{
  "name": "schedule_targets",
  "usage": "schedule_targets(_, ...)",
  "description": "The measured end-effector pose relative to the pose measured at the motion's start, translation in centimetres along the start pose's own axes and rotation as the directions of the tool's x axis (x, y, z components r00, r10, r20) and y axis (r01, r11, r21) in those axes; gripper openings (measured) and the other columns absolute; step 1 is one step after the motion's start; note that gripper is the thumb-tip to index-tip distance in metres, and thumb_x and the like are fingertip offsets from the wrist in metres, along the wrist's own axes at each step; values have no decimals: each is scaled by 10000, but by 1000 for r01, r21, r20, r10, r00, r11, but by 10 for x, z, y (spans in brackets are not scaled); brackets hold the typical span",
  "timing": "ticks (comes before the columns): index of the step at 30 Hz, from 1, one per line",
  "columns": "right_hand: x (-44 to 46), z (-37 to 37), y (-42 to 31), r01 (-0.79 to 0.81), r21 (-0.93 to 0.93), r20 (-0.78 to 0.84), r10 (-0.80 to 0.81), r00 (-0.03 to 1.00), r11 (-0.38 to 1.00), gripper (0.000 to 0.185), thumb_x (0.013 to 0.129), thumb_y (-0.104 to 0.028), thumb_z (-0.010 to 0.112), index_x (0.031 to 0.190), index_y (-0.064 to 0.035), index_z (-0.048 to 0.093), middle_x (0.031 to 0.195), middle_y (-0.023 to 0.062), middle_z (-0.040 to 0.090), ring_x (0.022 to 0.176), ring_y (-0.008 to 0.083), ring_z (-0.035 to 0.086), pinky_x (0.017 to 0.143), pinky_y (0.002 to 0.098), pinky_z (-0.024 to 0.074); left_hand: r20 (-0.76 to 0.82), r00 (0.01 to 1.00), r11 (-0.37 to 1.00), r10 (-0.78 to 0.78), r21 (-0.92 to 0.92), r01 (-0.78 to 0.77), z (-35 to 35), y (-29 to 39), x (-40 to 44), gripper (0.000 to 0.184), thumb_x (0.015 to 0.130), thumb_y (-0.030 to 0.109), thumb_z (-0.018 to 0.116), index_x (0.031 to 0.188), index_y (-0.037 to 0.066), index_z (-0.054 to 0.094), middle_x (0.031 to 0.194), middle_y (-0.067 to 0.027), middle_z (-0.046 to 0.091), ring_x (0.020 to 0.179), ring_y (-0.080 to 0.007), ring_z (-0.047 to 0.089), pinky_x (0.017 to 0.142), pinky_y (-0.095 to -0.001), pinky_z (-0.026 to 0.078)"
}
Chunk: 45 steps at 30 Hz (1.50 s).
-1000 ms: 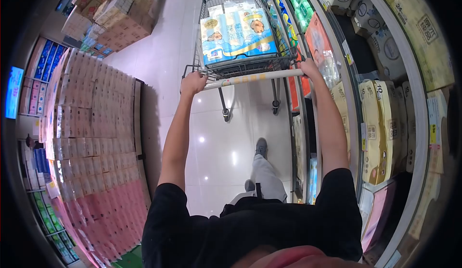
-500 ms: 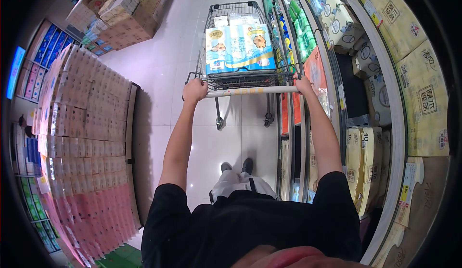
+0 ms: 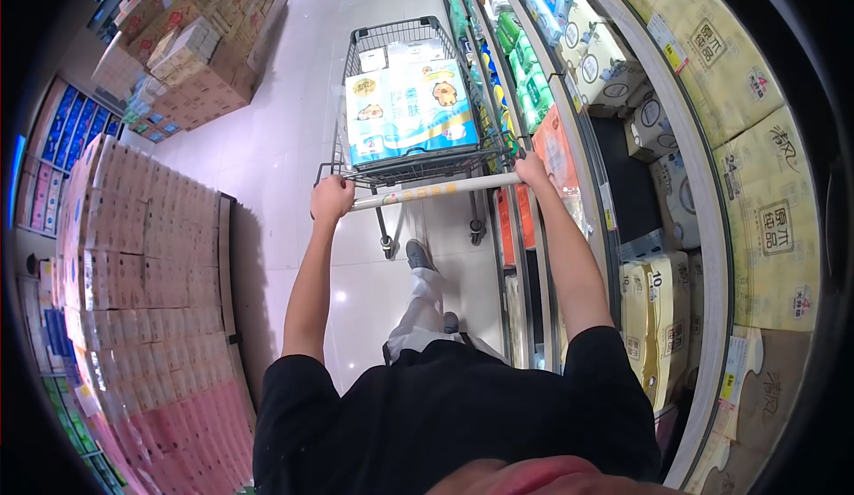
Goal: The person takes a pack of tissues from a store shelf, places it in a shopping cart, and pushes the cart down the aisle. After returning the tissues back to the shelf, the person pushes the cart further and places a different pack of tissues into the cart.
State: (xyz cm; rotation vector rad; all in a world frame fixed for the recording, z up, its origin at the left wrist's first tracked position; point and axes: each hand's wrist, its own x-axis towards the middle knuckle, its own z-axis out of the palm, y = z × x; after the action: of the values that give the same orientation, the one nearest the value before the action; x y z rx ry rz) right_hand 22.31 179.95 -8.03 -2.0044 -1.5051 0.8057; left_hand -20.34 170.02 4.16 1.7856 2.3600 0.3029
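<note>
A dark wire shopping cart [image 3: 398,173] stands in front of me, its pale handlebar [image 3: 436,189] running across between my hands. My left hand [image 3: 333,197] is wrapped round the bar's left end. At the right end, my right hand [image 3: 532,169] is closed on the same bar, close to the shelf edge. In the basket lies a large blue-and-white pack of tissue [image 3: 413,112] with cartoon animals printed on it. White packages [image 3: 414,51] sit behind it, partly hidden.
Shelves of tissue and wipes [image 3: 594,59] line my right side, with price tags along their edges. To the left rises a tall stack of pink and white tissue packs [image 3: 151,273]. Stacked cartons [image 3: 200,50] stand farther up. Tiled floor [image 3: 298,139] runs between.
My left foot has stepped forward under the handlebar. The cart and both hands sit lower and farther left in view, the handlebar now slanting. Both hands keep their hold.
</note>
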Motion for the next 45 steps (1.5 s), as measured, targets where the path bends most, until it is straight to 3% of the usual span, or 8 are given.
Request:
schedule_targets(5, 36, 1, -15, 5, -98, 1, -5, 1000, 995, 247, 734, -123, 487, 899, 12, 611, 707, 201, 620, 581, 307, 629, 511, 397, 485, 20, 1000, 1000, -24, 15, 24, -4, 11, 34, 304, 754, 290, 502, 778, 41, 674, 815, -205, 638, 780, -358, 619, 741, -423, 492)
schedule_targets(9, 54, -13, -40, -164, 11, 200, 158, 967, 986, 398, 728, -168, 521, 1050, 61, 565, 988, 308, 580, 950, 387, 583, 837, 425, 449, 27, 999, 1000, -25, 10, 24, 7, 14, 75, 305, 750, 285, 508, 769, 31, 675, 815, -209, 638, 777, -361, 620, 746, -418, 492)
schedule_targets(12, 94, 9, -27, 7, -34, -26, -8, 1000, 999, 302, 712, -65, 448, 959, 42, 587, 662, 196, 605, 463, 265, 595, 433, 388, 471, 50, 999, 1000, -10, 9, 10, 6, 19, 114, 306, 750, 279, 509, 788, 24, 673, 830, -211, 637, 793, -356, 619, 753, -416, 491)
schedule_targets(26, 214, 26, -79, -133, -42, -7, 133, 991, 990, 376, 721, -143, 513, 1027, 63, 586, 930, 291, 607, 854, 379, 621, 747, 411, 500, 30, 999, 996, -34, -81, 36, 6, 35, 271, 301, 758, 272, 505, 797, 21, 667, 829, -205, 638, 796, -345, 625, 757, -411, 496)
schedule_targets(33, 285, 34, -82, -19, 1, -135, 19, 991, 1000, 175, 693, -61, 491, 801, 2, 614, 680, 169, 608, 501, 281, 601, 374, 377, 492, -1, 999, 999, 34, -42, -34, 13, 48, 336, 359, 779, 311, 490, 807, -12, 643, 815, -200, 636, 769, -340, 629, 732, -412, 501)
schedule_targets(35, 276, 13, -129, -237, 49, 37, 236, 971, 970, 345, 701, -95, 476, 983, 66, 594, 875, 282, 613, 767, 382, 632, 658, 429, 525, 0, 999, 998, 46, -43, -46, 17, 55, 354, 355, 780, 310, 490, 821, -7, 642, 813, -203, 634, 771, -336, 630, 732, -416, 501)
schedule_targets(40, 328, 23, -123, -151, 61, -53, 154, 987, 987, 173, 685, -41, 477, 797, 13, 598, 688, 167, 614, 528, 279, 613, 416, 390, 487, 16, 999, 998, 40, -50, -39, 13, 70, 401, 341, 773, 303, 495, 809, 1, 651, 816, -204, 634, 780, -340, 626, 735, -421, 501)
schedule_targets(45, 374, 42, -127, -213, 169, -36, 222, 974, 962, 399, 689, -60, 498, 1054, 90, 558, 856, 271, 619, 751, 344, 646, 740, 387, 493, 62, 998, 1000, -13, 4, 13, 17, 82, 454, 331, 760, 302, 504, 801, 13, 660, 827, -196, 638, 785, -348, 623, 738, -423, 501)
